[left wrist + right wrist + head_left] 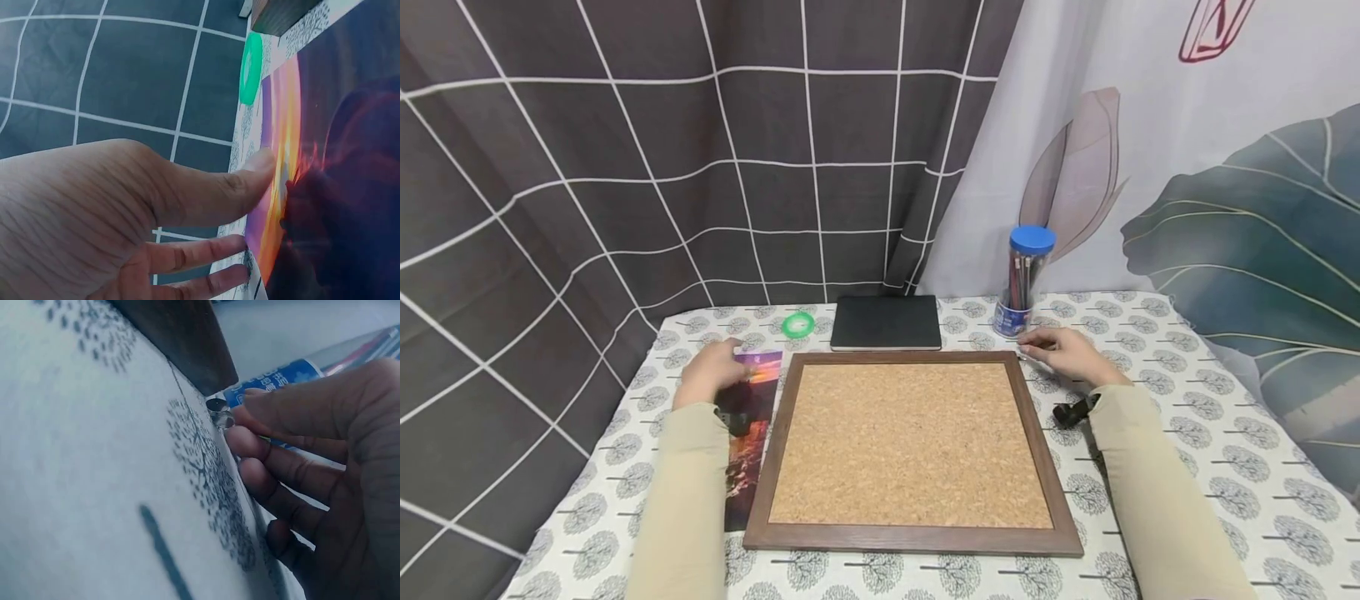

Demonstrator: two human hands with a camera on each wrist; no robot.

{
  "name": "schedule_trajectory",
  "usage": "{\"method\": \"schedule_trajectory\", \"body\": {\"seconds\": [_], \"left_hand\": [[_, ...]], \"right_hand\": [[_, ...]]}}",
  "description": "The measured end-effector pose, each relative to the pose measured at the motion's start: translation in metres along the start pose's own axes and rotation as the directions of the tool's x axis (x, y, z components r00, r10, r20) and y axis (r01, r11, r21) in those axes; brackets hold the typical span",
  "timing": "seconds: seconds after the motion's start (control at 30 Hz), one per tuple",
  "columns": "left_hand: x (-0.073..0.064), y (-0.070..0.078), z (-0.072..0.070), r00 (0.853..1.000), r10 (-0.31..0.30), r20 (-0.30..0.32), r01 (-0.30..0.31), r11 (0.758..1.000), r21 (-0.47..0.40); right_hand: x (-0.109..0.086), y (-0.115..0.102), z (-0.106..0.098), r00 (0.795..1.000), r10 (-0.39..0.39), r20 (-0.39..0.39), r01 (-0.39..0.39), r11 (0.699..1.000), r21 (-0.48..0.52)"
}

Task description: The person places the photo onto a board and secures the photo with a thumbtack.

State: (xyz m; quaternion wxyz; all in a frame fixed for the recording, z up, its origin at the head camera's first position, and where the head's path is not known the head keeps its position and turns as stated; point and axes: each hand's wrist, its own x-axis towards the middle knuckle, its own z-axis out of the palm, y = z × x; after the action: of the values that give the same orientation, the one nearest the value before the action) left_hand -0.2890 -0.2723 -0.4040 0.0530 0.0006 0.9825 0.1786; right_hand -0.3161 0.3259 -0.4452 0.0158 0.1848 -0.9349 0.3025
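Note:
A glossy sunset picture (751, 450) lies on the cloth, its right edge along a wood-framed cork board (910, 442). At the picture's far left corner is my left hand (709, 372). In the left wrist view its thumb (247, 181) lies on the purple and orange strip, other fingers at the edge, pinching the print. My right hand (1063, 352) is low over the cloth beside the board's far right corner. Between its thumb and fingertips, in the right wrist view, it pinches a small clear push pin (220, 415), close to the dark frame corner.
Behind the board lie a green tape ring (797, 325) and a black notebook (886, 322). A blue-lidded clear jar (1026, 279) of pencils stands just beyond my right hand. Grey checked and white printed curtains hang behind the tree-patterned cloth (1180, 467).

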Motion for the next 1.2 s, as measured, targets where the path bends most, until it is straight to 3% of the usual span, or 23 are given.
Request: {"method": "schedule_trajectory", "body": {"seconds": [0.23, 0.37, 0.57, 0.8, 1.2], "left_hand": [[0.000, -0.012, 0.002, 1.000, 0.008, 0.025, -0.007, 1.000, -0.029], [0.003, -0.018, 0.006, 1.000, 0.000, 0.031, 0.003, 0.995, -0.103], [0.007, -0.023, 0.012, 0.999, -0.020, 0.033, 0.028, 0.966, -0.259], [0.007, -0.026, 0.016, 0.999, -0.037, 0.016, 0.040, 0.940, -0.338], [0.010, -0.028, 0.019, 0.996, -0.048, -0.074, 0.021, 0.946, -0.322]], "right_hand": [[-0.002, 0.015, 0.009, 0.999, -0.029, 0.020, 0.028, 0.999, 0.045], [-0.001, 0.018, 0.013, 0.999, -0.043, 0.000, 0.043, 0.998, 0.046], [-0.003, 0.018, 0.014, 0.998, -0.039, -0.056, 0.042, 0.997, 0.061], [-0.003, 0.023, 0.016, 0.997, -0.035, -0.069, 0.039, 0.998, 0.054], [-0.002, 0.025, 0.020, 0.996, -0.053, -0.076, 0.059, 0.995, 0.074]]}}
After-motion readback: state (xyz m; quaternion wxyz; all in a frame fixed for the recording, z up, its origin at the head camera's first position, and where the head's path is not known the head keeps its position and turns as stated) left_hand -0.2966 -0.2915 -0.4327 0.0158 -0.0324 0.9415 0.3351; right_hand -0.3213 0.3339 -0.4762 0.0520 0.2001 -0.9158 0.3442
